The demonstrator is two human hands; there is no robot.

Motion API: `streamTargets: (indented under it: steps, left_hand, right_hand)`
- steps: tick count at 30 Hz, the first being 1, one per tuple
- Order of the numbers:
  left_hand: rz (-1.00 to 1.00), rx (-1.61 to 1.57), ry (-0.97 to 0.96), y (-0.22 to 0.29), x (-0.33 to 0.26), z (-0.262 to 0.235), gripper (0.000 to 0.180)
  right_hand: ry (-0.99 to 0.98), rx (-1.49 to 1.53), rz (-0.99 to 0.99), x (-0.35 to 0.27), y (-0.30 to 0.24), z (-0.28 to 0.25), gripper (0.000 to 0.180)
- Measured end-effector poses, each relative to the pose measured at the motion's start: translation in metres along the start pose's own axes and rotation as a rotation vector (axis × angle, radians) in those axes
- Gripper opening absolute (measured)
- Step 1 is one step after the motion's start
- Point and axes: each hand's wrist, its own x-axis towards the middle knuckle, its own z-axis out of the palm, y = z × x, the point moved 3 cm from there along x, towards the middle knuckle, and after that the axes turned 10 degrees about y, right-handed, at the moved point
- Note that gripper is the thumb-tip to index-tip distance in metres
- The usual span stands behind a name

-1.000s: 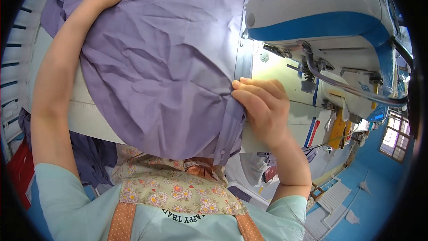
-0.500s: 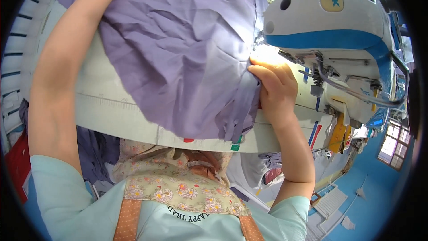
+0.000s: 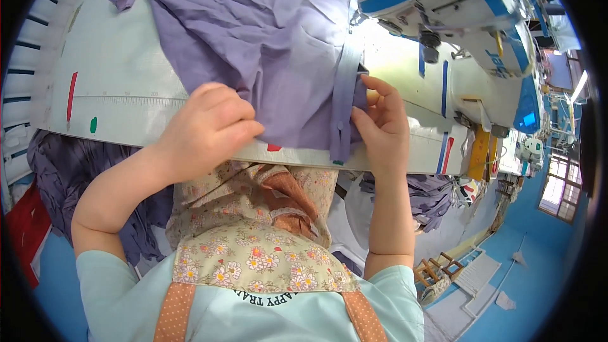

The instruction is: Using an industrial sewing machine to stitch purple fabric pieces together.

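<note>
A purple fabric piece [image 3: 285,57], which looks like part of a garment, lies creased over the sewing table, its upper right edge by the machine's needle area. Down its right side runs a narrow placket-like strip [image 3: 344,88]. My right hand [image 3: 385,120] pinches the fabric just right of this strip, thumb and forefinger bent round the edge. My left hand [image 3: 212,120] is at the fabric's lower left border, fingers curled and thumb against them; whether cloth is between them is hidden. The white and blue sewing machine [image 3: 443,0] stands at the upper right, its lamp lighting the cloth.
The pale table [image 3: 120,76] has a printed ruler and coloured tape marks. More purple cloth [image 3: 57,171] hangs below its left front edge, and another heap [image 3: 424,199] lies below on the right. A floral apron [image 3: 253,253] covers my lap.
My left hand has come down from the far end of the fabric to its near left border. My right hand has moved away from the needle area, nearer me. The view has shifted.
</note>
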Motion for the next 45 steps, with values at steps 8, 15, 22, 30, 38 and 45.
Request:
streamTargets:
  steps: [8, 15, 22, 30, 38, 45]
  left_hand:
    - [-0.040, 0.107, -0.075, 0.009, 0.001, -0.025, 0.029]
    - [-0.013, -0.070, 0.107, 0.060, 0.043, 0.029, 0.039]
    - [-0.197, -0.127, 0.067, 0.055, 0.045, 0.069, 0.016]
    - [-0.141, -0.453, 0.269, 0.025, 0.052, 0.022, 0.014]
    - [0.095, -0.243, -0.006, 0.026, 0.044, 0.051, 0.030]
    - [0.145, -0.198, 0.036, 0.028, 0.040, 0.055, 0.032]
  right_hand:
    - [0.168, -0.422, -0.155, -0.041, 0.001, 0.004, 0.052]
    - [0.217, -0.504, -0.183, -0.054, 0.008, 0.005, 0.034]
    - [0.336, -0.623, -0.408, -0.062, 0.011, 0.001, 0.010]
    - [0.371, -0.565, -0.471, -0.068, 0.018, 0.001, 0.013]
    - [0.224, -0.670, -0.991, -0.064, 0.013, 0.002, 0.019]
    - [0.096, -0.684, -1.066, -0.060, 0.013, 0.007, 0.016]
